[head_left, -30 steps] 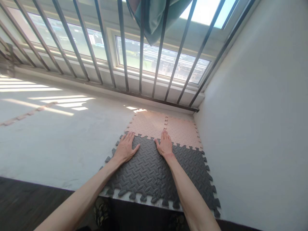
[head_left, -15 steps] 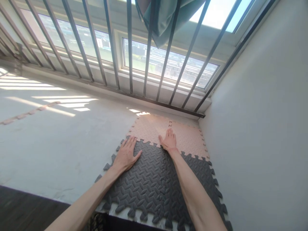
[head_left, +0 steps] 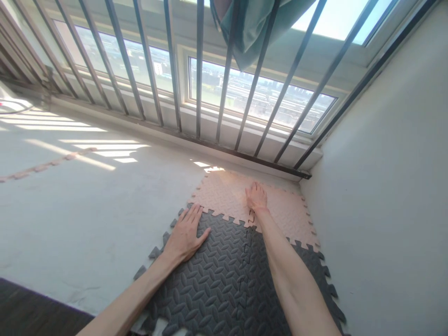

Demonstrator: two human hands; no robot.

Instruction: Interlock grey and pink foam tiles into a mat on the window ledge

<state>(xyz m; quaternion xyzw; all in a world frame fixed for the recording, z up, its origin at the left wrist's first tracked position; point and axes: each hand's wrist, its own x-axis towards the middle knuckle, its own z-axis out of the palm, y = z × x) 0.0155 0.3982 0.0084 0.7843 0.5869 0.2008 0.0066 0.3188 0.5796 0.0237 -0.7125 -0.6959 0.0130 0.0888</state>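
My left hand (head_left: pixel 185 235) lies flat with fingers spread on the left part of a dark grey foam puzzle mat (head_left: pixel 217 275), its fingertips near the border with the pink mat. Farther forward, my right hand (head_left: pixel 257 198) presses down on the pink foam puzzle mat (head_left: pixel 220 191), over the seam between two pink tiles. Its fingers lie close together against the surface, and it grips nothing that I can see. The toothed edges of pink and grey mats meet in a line between my hands. My right wrist and forearm hide part of this joint.
A metal railing (head_left: pixel 210 140) runs along the far edge, with windows behind it and a teal cloth (head_left: pixel 252 32) hanging there. To the right rises a white wall (head_left: pixel 385 186). Pale floor (head_left: pixel 87 224) extends left, with a pink edging strip (head_left: pixel 49 164) on it.
My right hand has moved forward along the pink seam, away from the grey border, and its thumb has drawn in. My left hand stays flat on the grey mat. The view has shifted slightly.
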